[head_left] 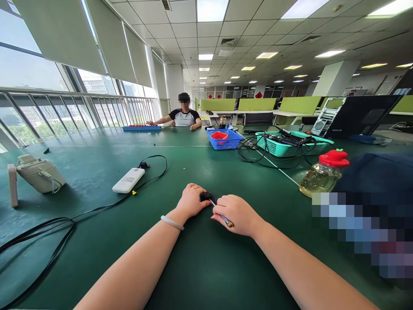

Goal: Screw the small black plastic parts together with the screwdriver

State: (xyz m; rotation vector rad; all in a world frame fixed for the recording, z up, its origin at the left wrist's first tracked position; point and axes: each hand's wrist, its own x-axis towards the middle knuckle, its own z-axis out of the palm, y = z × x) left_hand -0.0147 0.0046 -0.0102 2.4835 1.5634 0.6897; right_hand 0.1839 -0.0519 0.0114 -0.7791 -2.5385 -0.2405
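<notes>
On the green table (222,271), my left hand (191,200), with a pale bangle (172,222) at its wrist, is closed on a small black object (205,196). Its exact kind is too small to make out. My right hand (237,214) grips a slim screwdriver (228,221) with a thin metal shaft. The handle end sticks out below the fingers. The shaft slants up and left, and its tip meets the black object or lies right at it. Part of the black object is covered by the left fingers.
A white power bank (129,181) and a black cable (97,209) lie left, near a beige bag (41,174). Farther off are a blue basket (224,143) and a teal basket (280,150) of cables. A red-lidded bottle (321,176) stands right. Another person (185,115) sits opposite.
</notes>
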